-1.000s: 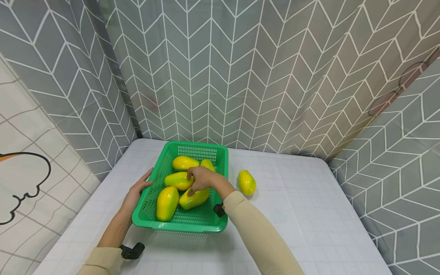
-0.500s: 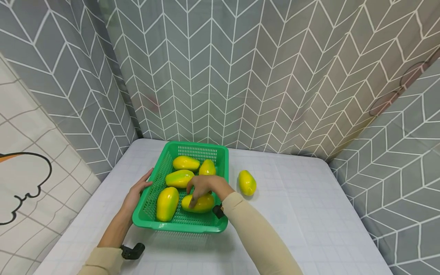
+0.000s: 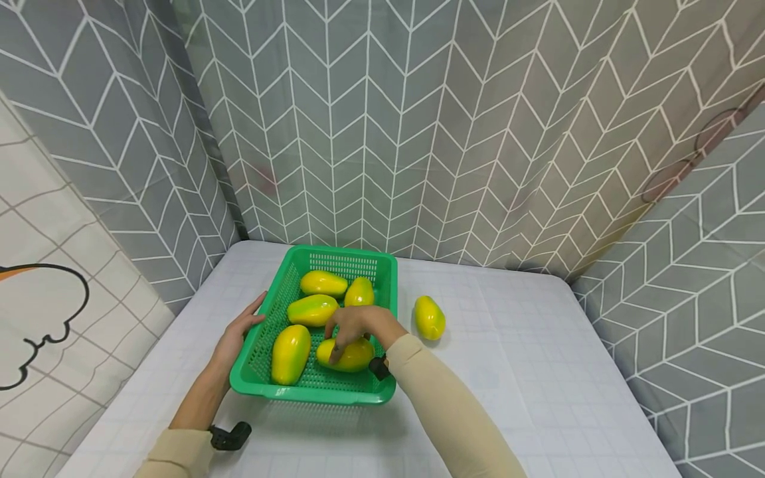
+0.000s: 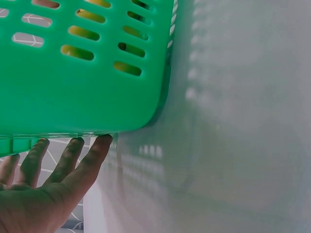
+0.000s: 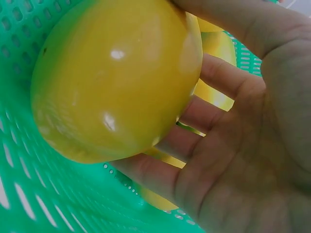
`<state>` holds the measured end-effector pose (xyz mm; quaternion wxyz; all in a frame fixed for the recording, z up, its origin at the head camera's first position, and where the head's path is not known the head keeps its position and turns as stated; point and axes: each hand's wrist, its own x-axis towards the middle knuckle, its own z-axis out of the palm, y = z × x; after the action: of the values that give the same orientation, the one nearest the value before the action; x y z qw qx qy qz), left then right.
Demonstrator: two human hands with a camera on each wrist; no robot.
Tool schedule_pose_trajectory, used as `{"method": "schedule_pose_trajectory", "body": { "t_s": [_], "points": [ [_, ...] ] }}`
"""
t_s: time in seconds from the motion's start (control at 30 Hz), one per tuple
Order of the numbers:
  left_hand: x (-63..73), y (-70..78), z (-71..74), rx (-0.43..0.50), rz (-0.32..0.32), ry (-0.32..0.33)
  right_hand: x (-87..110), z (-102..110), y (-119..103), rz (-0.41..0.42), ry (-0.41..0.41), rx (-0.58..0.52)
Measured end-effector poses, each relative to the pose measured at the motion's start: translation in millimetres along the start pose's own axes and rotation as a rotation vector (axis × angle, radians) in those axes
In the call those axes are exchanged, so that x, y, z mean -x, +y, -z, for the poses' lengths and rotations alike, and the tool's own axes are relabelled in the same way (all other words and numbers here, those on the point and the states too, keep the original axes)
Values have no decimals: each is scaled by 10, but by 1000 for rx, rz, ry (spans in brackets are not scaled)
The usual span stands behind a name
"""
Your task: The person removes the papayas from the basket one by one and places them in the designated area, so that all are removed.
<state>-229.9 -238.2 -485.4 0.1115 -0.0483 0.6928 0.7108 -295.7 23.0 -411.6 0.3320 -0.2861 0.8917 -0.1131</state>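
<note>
A glossy yellow-green fruit [image 3: 354,359] is held in the near right part of a green basket [image 3: 311,396], its sides gripped between the thumb and fingers of the right hand [image 3: 354,323]. Four more fruits [image 3: 291,355] are contained in the basket, to the left of and beyond the held one. The basket's left side is touched by the left hand [image 3: 234,336], its fingers spread and nearly straight. Outside, to the right, a single fruit [image 3: 429,318] is supported by the white-covered counter [image 3: 520,358], which is backed by a grey chevron-patterned curtain [image 3: 382,133].

Perhaps a booth, given patterned curtains [image 3: 382,133].
</note>
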Motion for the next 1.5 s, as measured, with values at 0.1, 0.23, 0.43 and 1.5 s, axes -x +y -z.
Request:
{"method": "schedule_pose_trajectory", "body": {
  "t_s": [0.1,0.23,0.43,1.5],
  "points": [
    [11,-9,3,7,15,-2,2,1,-7,2,4,11],
    [24,-17,3,14,24,-5,14,3,-24,7,13,21],
    [11,-4,-4,1,12,2,35,15,-44,18,46,35],
    [5,-7,16,-12,1,-16,281,273,316,-12,416,-392]
  ]
}}
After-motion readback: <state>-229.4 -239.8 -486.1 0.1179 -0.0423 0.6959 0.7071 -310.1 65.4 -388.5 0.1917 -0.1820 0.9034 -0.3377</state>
